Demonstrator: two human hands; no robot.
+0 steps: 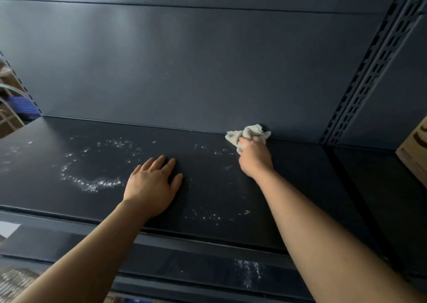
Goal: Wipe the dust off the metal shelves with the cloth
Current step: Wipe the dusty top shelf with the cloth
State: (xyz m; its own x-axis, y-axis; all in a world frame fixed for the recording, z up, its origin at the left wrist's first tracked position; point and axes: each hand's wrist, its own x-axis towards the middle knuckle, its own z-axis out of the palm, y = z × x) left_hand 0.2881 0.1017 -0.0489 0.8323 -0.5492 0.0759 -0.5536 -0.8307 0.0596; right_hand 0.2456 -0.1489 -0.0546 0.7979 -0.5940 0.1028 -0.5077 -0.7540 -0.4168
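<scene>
My right hand (254, 157) is clenched around the cloth (247, 135), pressing it onto the shelf (215, 187) just where it meets the back panel (184, 71). The dust (92, 183) lies left of the cloth and nearer the shelf's front, strung along the shelf's length. My left hand (151, 184) rests flat, fingers straight, left of the cloth, between it and the thickest ring. I judge the next stroke runs leftward, with that hand in its path.
</scene>
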